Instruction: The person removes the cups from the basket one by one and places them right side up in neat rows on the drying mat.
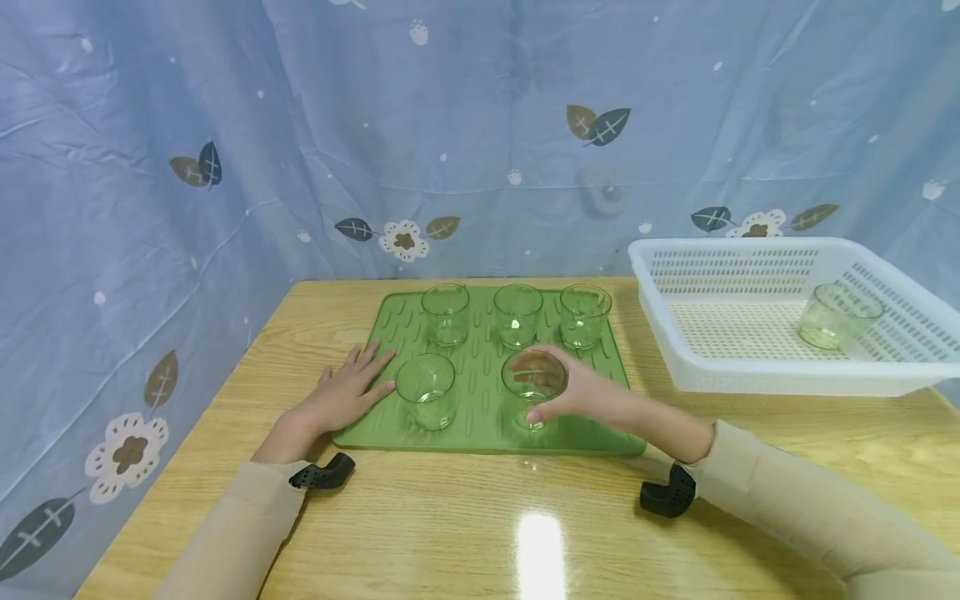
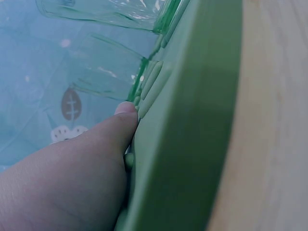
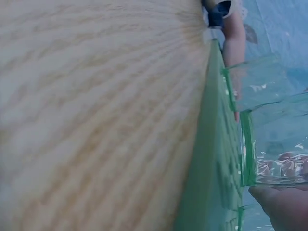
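Observation:
My right hand (image 1: 573, 387) grips a clear glass cup (image 1: 517, 408) at the front middle of a green ridged mat (image 1: 480, 429). Its thumb lies along the near side and the fingers show through the glass behind. In the right wrist view the held cup (image 3: 279, 139) is upright, its base close over the mat. My left hand (image 1: 348, 396) rests flat with fingers spread on the mat's left edge. Beside its thumb stands another glass cup (image 1: 426, 400). Behind, a row of three cups, with the left cup (image 1: 446, 317), middle cup (image 1: 517, 317) and right cup (image 1: 583, 321), stands on the mat.
A white plastic basket (image 1: 787, 377) stands at the right on the wooden table (image 1: 420, 517), with one glass cup (image 1: 832, 321) tilted inside it. A blue patterned curtain (image 1: 480, 150) hangs behind the table and along its left side.

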A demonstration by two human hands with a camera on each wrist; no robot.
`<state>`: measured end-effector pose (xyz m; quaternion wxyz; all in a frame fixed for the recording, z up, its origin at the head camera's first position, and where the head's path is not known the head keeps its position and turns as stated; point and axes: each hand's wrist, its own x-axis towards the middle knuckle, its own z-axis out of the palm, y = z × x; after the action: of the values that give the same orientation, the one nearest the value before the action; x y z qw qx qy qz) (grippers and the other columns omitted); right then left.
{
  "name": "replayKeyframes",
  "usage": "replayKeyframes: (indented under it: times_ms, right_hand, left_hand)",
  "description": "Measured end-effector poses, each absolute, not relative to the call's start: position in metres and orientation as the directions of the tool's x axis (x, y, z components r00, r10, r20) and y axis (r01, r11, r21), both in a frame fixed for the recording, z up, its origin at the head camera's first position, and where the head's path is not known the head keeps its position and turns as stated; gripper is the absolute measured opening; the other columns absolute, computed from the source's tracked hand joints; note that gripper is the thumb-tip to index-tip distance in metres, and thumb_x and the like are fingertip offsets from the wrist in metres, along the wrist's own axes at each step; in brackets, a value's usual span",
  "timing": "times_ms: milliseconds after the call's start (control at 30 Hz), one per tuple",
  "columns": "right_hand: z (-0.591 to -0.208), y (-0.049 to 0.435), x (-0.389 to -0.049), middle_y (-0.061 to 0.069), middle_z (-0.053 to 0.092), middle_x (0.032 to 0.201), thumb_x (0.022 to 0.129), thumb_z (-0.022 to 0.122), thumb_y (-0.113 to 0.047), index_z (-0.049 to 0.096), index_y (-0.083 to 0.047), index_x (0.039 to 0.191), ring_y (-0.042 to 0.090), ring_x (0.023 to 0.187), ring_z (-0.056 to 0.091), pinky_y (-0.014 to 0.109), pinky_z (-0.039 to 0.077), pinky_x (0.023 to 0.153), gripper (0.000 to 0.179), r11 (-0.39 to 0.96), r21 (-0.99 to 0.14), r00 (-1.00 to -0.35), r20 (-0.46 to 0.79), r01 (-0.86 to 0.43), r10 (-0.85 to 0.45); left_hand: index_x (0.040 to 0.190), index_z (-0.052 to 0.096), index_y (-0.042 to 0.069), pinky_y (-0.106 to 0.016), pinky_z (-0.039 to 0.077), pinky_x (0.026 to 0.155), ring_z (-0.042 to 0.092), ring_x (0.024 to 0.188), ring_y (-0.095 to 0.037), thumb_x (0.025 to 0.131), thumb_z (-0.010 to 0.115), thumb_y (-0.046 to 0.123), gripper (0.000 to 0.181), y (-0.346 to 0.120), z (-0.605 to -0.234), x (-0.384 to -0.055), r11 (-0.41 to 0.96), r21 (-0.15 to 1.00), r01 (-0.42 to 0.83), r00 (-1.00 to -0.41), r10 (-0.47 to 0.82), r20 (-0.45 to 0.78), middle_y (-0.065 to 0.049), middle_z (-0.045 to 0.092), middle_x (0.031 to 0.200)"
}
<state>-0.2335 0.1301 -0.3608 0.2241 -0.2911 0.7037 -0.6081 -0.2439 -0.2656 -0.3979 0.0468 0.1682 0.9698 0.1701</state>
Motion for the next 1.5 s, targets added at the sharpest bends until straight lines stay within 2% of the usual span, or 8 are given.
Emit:
replayKeyframes:
  times_ms: [200,667,933,1100,1367,1500]
  right_hand:
    - [-0.364,0.125,-0.234,0.021,0.04,0.157,0.078,0.089,-0.006,0.037,0.002,0.151,0.041,0.146,0.035,0.049,0.026,0.12,0.091,0.087,-0.989,-0.696,0.019,-0.117,-0.718]
    - [-0.364,0.114,-0.236,0.021,0.038,0.158,0.075,0.088,-0.002,0.032,0.003,0.153,0.04,0.147,0.034,0.045,0.027,0.12,0.095,0.109,-0.99,-0.679,-0.021,-0.087,-0.734]
    - [-0.364,0.118,-0.238,0.026,0.04,0.155,0.077,0.087,-0.002,0.027,0.004,0.153,0.043,0.143,0.04,0.047,0.04,0.113,0.097,0.135,-0.988,-0.667,-0.051,-0.074,-0.743]
    - [-0.362,0.119,-0.238,0.028,0.04,0.155,0.079,0.088,-0.006,0.027,0.002,0.154,0.045,0.144,0.038,0.048,0.046,0.107,0.098,0.156,-0.986,-0.658,-0.077,-0.063,-0.749]
    - [-0.36,0.12,-0.239,0.029,0.038,0.155,0.08,0.088,-0.008,0.025,0.003,0.155,0.045,0.143,0.038,0.046,0.051,0.103,0.099,0.154,-0.985,-0.624,-0.076,-0.072,-0.778]
    - [-0.358,0.123,-0.242,0.03,0.038,0.155,0.078,0.09,-0.011,0.024,0.003,0.155,0.045,0.144,0.037,0.046,0.048,0.106,0.102,0.16,-0.983,-0.592,-0.076,-0.091,-0.802]
  left_hand:
    - [0.166,0.022,0.015,-0.081,-0.001,0.109,0.0,0.153,-0.049,0.11,0.04,0.05,0.069,-0.267,-0.399,-0.243,0.887,0.346,0.305,-0.941,0.336,-0.034,-0.02,0.005,0.17]
    - [0.166,0.022,0.015,-0.08,-0.002,0.109,0.0,0.153,-0.048,0.11,0.04,0.051,0.069,-0.266,-0.399,-0.244,0.887,0.345,0.308,-0.94,0.34,-0.035,-0.019,0.006,0.17]
    - [0.166,0.022,0.015,-0.081,-0.002,0.109,0.0,0.153,-0.048,0.11,0.039,0.051,0.069,-0.267,-0.399,-0.245,0.888,0.338,0.312,-0.94,0.341,-0.029,-0.019,0.006,0.17]
    - [0.166,0.022,0.014,-0.081,-0.001,0.109,0.0,0.153,-0.048,0.11,0.04,0.05,0.069,-0.267,-0.399,-0.244,0.887,0.342,0.311,-0.94,0.341,-0.03,-0.02,0.006,0.17]
    - [0.166,0.021,0.014,-0.08,-0.002,0.109,0.0,0.153,-0.048,0.11,0.039,0.051,0.069,-0.267,-0.398,-0.244,0.887,0.344,0.308,-0.94,0.34,-0.036,-0.02,0.006,0.17]
    - [0.166,0.021,0.014,-0.08,-0.002,0.11,-0.001,0.153,-0.048,0.11,0.039,0.052,0.07,-0.267,-0.398,-0.244,0.886,0.345,0.308,-0.939,0.341,-0.037,-0.019,0.006,0.17]
